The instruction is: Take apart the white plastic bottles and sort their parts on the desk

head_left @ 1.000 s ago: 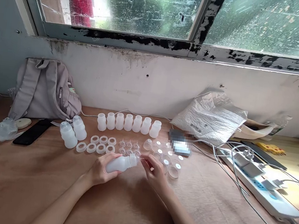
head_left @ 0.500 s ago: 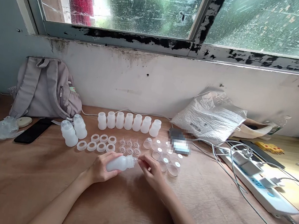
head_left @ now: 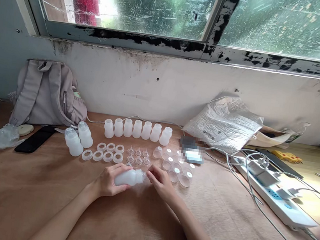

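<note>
My left hand is wrapped round a frosted baby bottle, tipped on its side with its mouth to the right. At that mouth sits a clear bottle nipple, and the closed fingertips of my right hand pinch its tip; the fingers partly hide it. Just beyond my hands lie several loose nipples in rows. White collar rings lie to their left, and clear domed caps to their right.
Several open bottles stand in a row by the wall. Two assembled bottles stand on the left, near a black phone and a grey backpack. On the right are a silver bag and a power strip with loose cables.
The clear nipple sits closer against the bottle's mouth, with my right fingertips still at it. My left hand keeps its hold on the bottle. The view has shifted very slightly.
</note>
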